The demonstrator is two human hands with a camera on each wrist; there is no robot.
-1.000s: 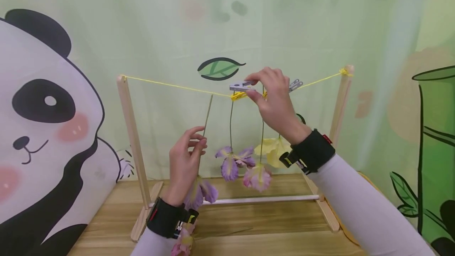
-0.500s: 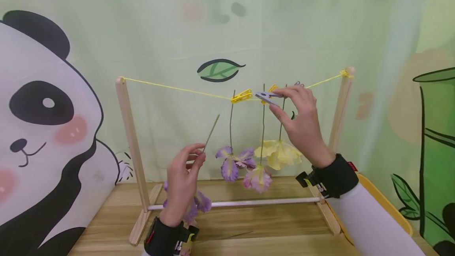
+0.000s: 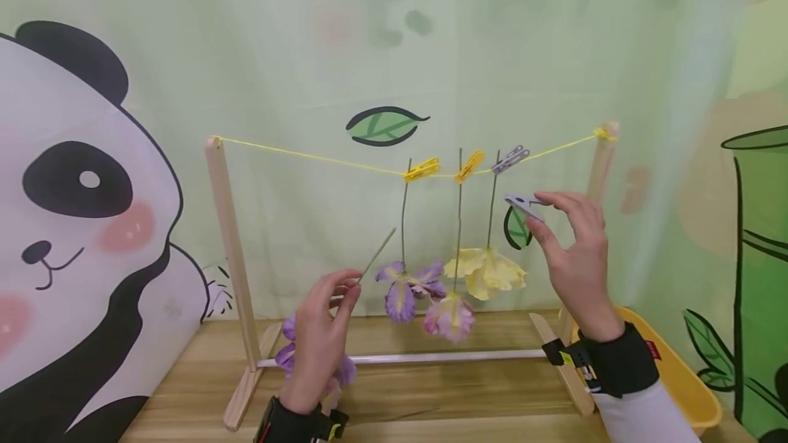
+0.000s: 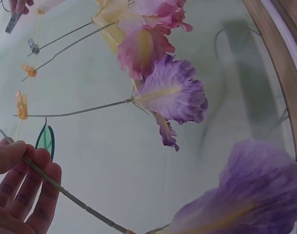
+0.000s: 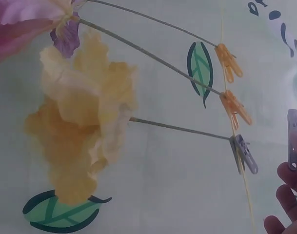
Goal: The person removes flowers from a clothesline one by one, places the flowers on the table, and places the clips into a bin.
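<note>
Between thumb and fingers my left hand (image 3: pixel 323 333) pinches the stem (image 4: pixel 75 201) of a purple artificial flower (image 4: pixel 246 195), its bloom hanging low beside the wrist. My right hand (image 3: pixel 575 258) holds a grey clothespin (image 3: pixel 523 205) by its handles, right of the hung flowers and below the string. On the yellow string (image 3: pixel 308 155), two yellow clothespins (image 3: pixel 422 169) and one grey clothespin (image 3: pixel 510 160) clip stems. From them hang a purple flower (image 3: pixel 400 299), a pink flower (image 3: pixel 451 318) and a yellow flower (image 3: pixel 486 273), blooms downward.
Wooden posts (image 3: pixel 230 245) carry the string, joined low down by a white rod (image 3: pixel 443 357). A yellow bin (image 3: pixel 683 381) stands at the right behind my right wrist. A thin stem (image 3: pixel 418 413) lies on the wooden table (image 3: pixel 492 395). A printed curtain hangs behind.
My right hand has moved right and down, away from the string, with the grey clothespin. My left hand has lowered slightly, and its flower stem has tilted further right.
</note>
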